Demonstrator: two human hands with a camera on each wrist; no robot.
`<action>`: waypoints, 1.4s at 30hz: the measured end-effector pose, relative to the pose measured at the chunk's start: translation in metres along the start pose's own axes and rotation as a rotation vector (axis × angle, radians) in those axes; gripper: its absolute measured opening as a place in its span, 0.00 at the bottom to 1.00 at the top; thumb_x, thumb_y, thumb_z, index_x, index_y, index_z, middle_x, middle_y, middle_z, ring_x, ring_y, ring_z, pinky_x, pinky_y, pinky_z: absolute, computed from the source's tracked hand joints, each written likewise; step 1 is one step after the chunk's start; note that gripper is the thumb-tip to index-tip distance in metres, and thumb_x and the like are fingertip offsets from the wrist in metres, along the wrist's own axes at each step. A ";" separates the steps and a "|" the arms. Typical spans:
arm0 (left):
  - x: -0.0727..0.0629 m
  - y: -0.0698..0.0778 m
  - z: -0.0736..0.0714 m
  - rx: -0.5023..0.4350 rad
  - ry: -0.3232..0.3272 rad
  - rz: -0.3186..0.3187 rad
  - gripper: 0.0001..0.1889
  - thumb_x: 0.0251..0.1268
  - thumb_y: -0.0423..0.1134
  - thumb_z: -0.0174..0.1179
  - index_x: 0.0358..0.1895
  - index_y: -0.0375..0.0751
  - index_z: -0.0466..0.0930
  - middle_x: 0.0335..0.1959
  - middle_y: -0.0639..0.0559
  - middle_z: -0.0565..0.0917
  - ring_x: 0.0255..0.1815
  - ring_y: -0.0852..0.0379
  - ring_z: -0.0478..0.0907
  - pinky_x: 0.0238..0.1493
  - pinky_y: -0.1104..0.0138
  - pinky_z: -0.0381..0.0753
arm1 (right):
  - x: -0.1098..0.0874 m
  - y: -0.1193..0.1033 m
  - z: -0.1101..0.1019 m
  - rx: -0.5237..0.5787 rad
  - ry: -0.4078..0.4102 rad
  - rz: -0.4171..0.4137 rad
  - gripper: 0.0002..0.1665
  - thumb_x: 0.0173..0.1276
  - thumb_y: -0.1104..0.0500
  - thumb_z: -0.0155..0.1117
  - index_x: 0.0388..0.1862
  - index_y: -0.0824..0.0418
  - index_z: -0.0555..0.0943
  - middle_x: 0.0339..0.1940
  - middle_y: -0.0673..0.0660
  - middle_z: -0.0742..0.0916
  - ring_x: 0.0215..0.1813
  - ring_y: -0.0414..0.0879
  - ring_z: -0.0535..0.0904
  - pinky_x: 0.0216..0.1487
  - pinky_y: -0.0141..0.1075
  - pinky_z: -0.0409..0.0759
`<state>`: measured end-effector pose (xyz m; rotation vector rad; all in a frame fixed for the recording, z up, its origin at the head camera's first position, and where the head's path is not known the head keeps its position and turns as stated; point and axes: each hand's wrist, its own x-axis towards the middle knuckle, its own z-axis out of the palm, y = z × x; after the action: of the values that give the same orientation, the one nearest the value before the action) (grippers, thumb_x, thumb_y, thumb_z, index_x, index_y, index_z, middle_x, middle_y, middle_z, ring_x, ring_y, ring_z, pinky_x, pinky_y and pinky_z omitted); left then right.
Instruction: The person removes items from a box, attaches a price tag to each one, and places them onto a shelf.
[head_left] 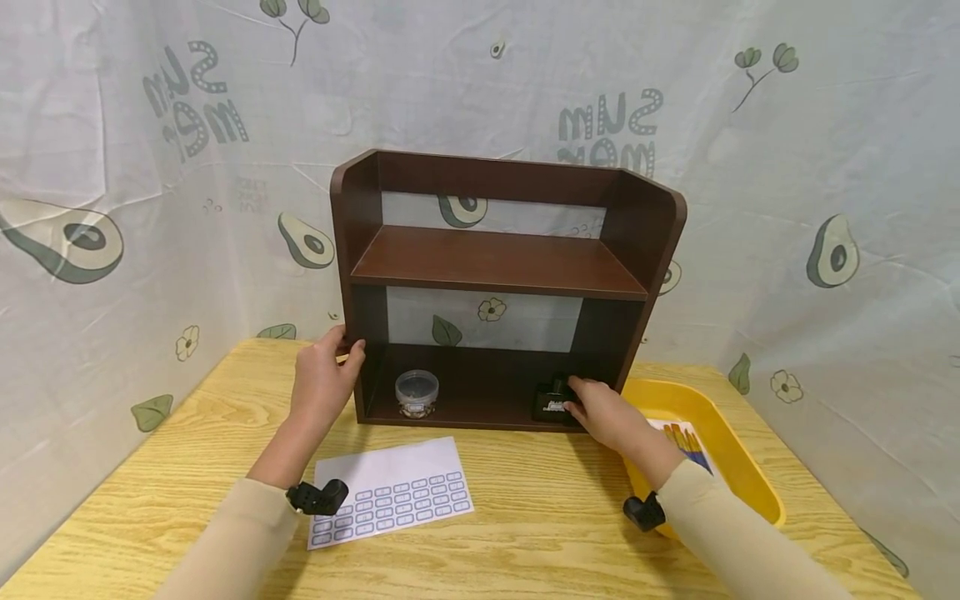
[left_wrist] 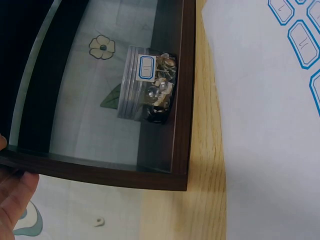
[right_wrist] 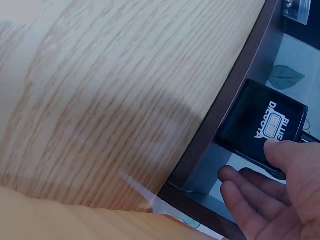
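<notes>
- The black bottle (head_left: 552, 404) stands on the lower board of the brown shelf (head_left: 495, 258), near its right end; a small blue-framed label (right_wrist: 272, 125) sits over its lettering.
- The right hand (head_left: 606, 412) grasps the bottle, thumb on its front just beside the label; a sideways push there could tip the bottle or crease the label.
- The left hand (head_left: 326, 375) grips the shelf's left side panel; a tug could shift the shelf and jolt what stands on it.
- The lidded clear jar (head_left: 416, 392), likewise labelled, holds small shiny and dark pieces, too jumbled to identify.
- The yellow tray (head_left: 738, 467), beside the shelf, holds orange-and-blue items (head_left: 681, 437), partly hidden by the right arm.
- A label sheet (head_left: 390, 454) lies before the shelf.
</notes>
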<state>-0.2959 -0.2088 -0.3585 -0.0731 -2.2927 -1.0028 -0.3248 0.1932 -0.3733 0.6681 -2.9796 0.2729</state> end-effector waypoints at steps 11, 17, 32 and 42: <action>0.000 -0.001 0.002 0.003 0.003 0.001 0.15 0.79 0.36 0.56 0.58 0.29 0.81 0.51 0.31 0.89 0.55 0.35 0.88 0.51 0.45 0.89 | -0.001 0.000 0.000 0.012 0.013 0.010 0.13 0.78 0.61 0.63 0.54 0.68 0.79 0.25 0.53 0.79 0.27 0.44 0.73 0.34 0.36 0.77; 0.000 -0.001 0.002 0.005 0.004 0.003 0.16 0.79 0.36 0.56 0.59 0.29 0.80 0.51 0.31 0.89 0.55 0.34 0.88 0.51 0.45 0.89 | -0.004 0.001 -0.001 0.053 0.023 0.010 0.16 0.77 0.62 0.64 0.57 0.70 0.78 0.30 0.56 0.84 0.30 0.44 0.77 0.37 0.39 0.83; 0.000 -0.002 0.002 0.020 0.013 0.011 0.15 0.79 0.37 0.56 0.57 0.29 0.81 0.49 0.30 0.89 0.54 0.34 0.88 0.50 0.45 0.90 | -0.007 0.006 -0.007 0.125 0.032 -0.004 0.24 0.79 0.62 0.62 0.68 0.74 0.73 0.42 0.63 0.91 0.40 0.51 0.89 0.46 0.46 0.90; 0.000 -0.003 0.002 0.030 0.021 0.014 0.15 0.79 0.37 0.56 0.58 0.29 0.81 0.49 0.31 0.89 0.53 0.34 0.88 0.49 0.45 0.90 | -0.017 0.005 -0.021 0.178 0.022 -0.031 0.20 0.80 0.62 0.60 0.64 0.72 0.77 0.45 0.63 0.91 0.45 0.53 0.89 0.47 0.45 0.90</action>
<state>-0.2980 -0.2095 -0.3619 -0.0661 -2.2847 -0.9577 -0.3110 0.2088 -0.3559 0.7216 -2.9448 0.5453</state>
